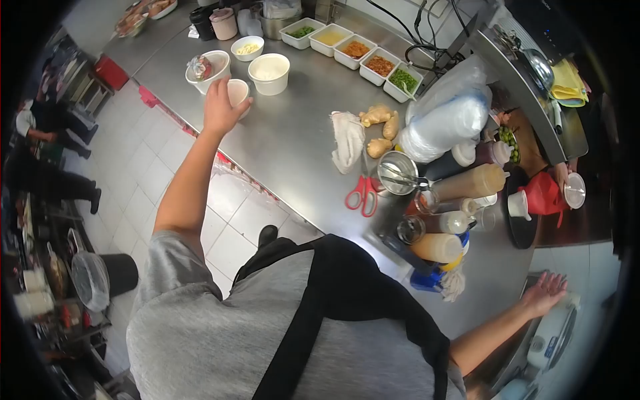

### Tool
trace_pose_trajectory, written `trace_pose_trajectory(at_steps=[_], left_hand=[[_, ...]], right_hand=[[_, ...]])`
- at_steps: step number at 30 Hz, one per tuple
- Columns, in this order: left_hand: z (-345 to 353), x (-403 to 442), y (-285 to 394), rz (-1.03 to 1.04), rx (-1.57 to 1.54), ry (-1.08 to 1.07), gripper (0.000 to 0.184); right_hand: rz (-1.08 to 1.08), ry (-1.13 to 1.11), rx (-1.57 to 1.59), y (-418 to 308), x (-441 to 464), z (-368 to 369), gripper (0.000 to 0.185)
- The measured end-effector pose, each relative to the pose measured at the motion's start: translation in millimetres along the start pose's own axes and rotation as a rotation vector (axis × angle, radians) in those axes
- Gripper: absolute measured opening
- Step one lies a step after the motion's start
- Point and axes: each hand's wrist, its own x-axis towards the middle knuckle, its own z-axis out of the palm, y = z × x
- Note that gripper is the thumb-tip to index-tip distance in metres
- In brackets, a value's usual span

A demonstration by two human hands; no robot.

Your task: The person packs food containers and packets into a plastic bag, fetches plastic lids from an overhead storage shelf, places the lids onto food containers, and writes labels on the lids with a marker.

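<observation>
My left hand [225, 107] is at a small white cup [238, 93] near the counter's left edge, its fingers and thumb around the rim. Just behind it stands a white tub [208, 70] with a wrapped item inside. To the right of the cup is another white tub [269, 73] with pale contents, and a small bowl [247, 47] of pale pieces sits behind. My right hand [545, 295] is held out at the lower right, palm up, fingers spread, holding nothing, near a white appliance [550, 333].
Square containers [355, 51] of chopped food line the counter's back. Ginger [377, 116], a cloth [347, 141], red-handled scissors [362, 195] and several bottles [467, 183] stand centre right. Another person's hand [563, 175] is by a red bag [543, 193]. People stand at far left.
</observation>
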Motion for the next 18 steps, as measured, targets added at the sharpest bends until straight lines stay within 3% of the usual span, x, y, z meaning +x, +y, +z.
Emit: trace_pose_trajectory(at_steps=[4,8,15,18], left_hand=[[15,10,-31,0.045,0.314,-0.192,0.089],[0,0,-30,0.181,-0.094,-0.229,0.099],[0,-23,-46,0.085,-0.784,-0.223,0.113],[-5,-26,-49,0.116,-0.825,-0.236,0.112]], right_hand=[[-0.041,0.011,0.006,-37,-69,0,0.055],[-0.053,0.011,-0.005,-48,-141,12,0.057],[-0.021,-0.016,0.042,-55,-240,64,0.052],[-0.093,-0.152,-0.042,-37,-281,108,0.046]])
